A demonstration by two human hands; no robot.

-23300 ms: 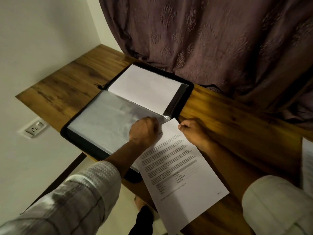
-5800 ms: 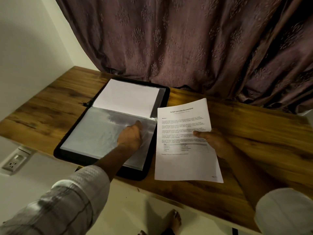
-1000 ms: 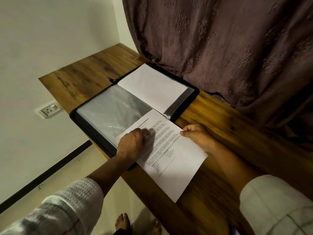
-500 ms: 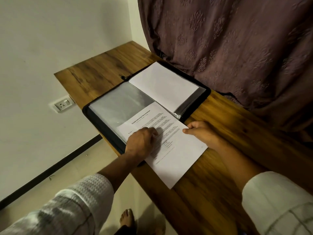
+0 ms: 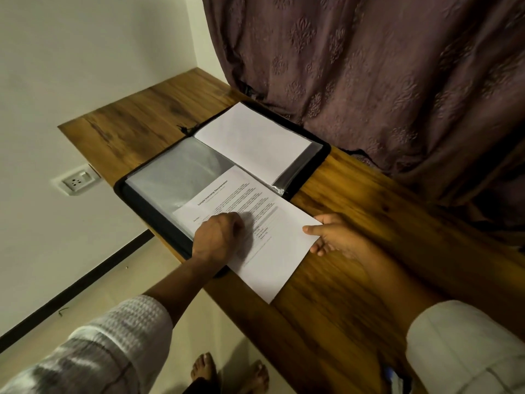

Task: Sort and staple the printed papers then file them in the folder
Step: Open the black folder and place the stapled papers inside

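A black folder [image 5: 317,156] lies open on the wooden table [image 5: 355,280]. Its far clear pocket holds a blank white sheet [image 5: 250,140]. The printed paper [image 5: 270,223] lies slanted across the near clear sleeve [image 5: 176,177], its top end over the folder and its lower end on the table. My left hand [image 5: 217,237] sits on the paper's left side with fingers curled, gripping the sleeve's edge. My right hand [image 5: 333,237] pinches the paper's right edge, thumb on top.
A purple curtain [image 5: 369,66] hangs right behind the folder. The table's left end meets a white wall with a socket [image 5: 76,182]. Bare feet [image 5: 227,373] stand on the floor below the table's near edge. Something small and blue [image 5: 390,376] shows at the bottom right.
The printed paper has slid further left and up over the folder's near sleeve, with both hands following it. The view has also shifted.
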